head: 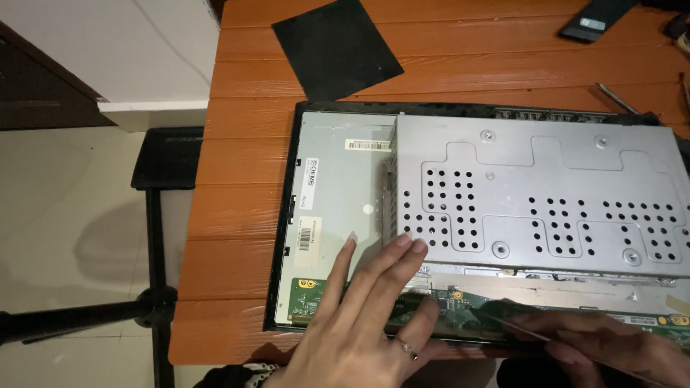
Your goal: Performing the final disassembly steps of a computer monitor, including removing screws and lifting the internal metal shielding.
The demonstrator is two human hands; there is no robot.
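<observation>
The opened monitor [338, 208] lies face down on the orange wooden table [237, 215], its black bezel [282, 237] framing the bare panel back. A perforated metal shield [535, 194] covers its right and middle. Along the near edge runs a green circuit strip [310, 302], and that is where I see the work going on. My left hand [359, 316] is released and lies flat, fingers spread. The fingertips [413, 244] touch the panel back just beside the shield's lower left corner, and the palm covers part of the circuit strip. My right hand [611, 345] is closed around a thin flat strip [503, 316], whose tip lies at the monitor's near edge over the green board. I cannot tell whether it is a pry tool or a ribbon. I judge this to be a holding-down and prying step at the lower edge. A further move here calls for steady pressure from the flat hand and a shallow angle on the strip, so the board is not scraped. Farther out, a black sheet [338, 47] lies above the monitor. A thin metal rod [617, 99] and a dark device [596, 18] sit towards the far right corner. A black stand [154, 302] is on the floor to the left.
</observation>
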